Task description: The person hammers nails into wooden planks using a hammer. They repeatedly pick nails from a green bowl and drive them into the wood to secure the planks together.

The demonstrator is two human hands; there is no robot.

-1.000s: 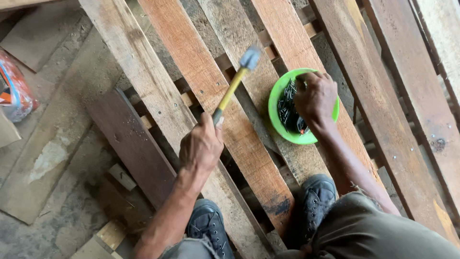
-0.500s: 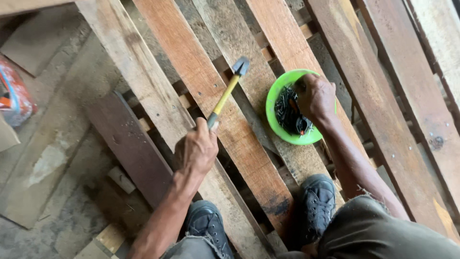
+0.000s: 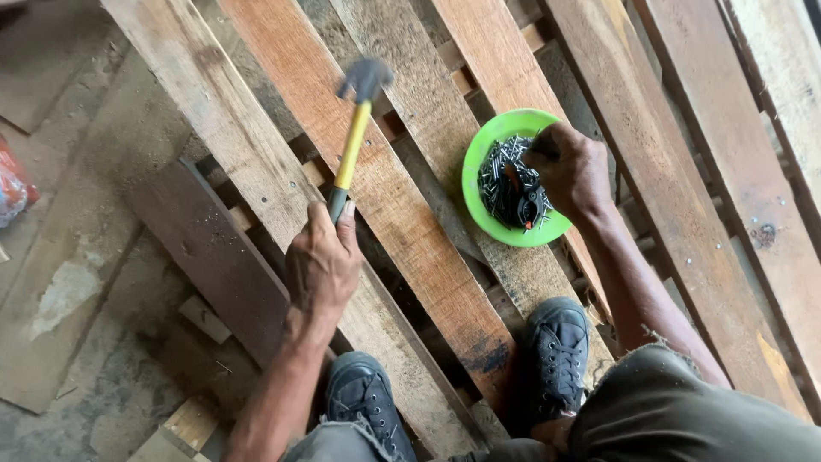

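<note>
My left hand (image 3: 323, 261) grips a hammer (image 3: 354, 137) by its black and yellow handle, the steel head raised over a reddish plank (image 3: 376, 188) of the wooden pallet. My right hand (image 3: 571, 169) reaches into a bright green bowl (image 3: 477, 171) full of dark nails (image 3: 506, 190), its fingers pinched at the bowl's far rim. Whether a nail sits between the fingers is hidden. The bowl rests on the pallet planks to the right of the hammer.
My two black shoes (image 3: 368, 402) (image 3: 558, 351) stand on the pallet slats near the bottom. A dark loose board (image 3: 209, 257) lies at the left on the dusty floor. A red and white bag (image 3: 13, 188) sits at the far left edge. Gaps open between the planks.
The hammer has swung left and more upright in my left hand. My right hand stays in the green bowl, shifted slightly. The view has drifted a little.
</note>
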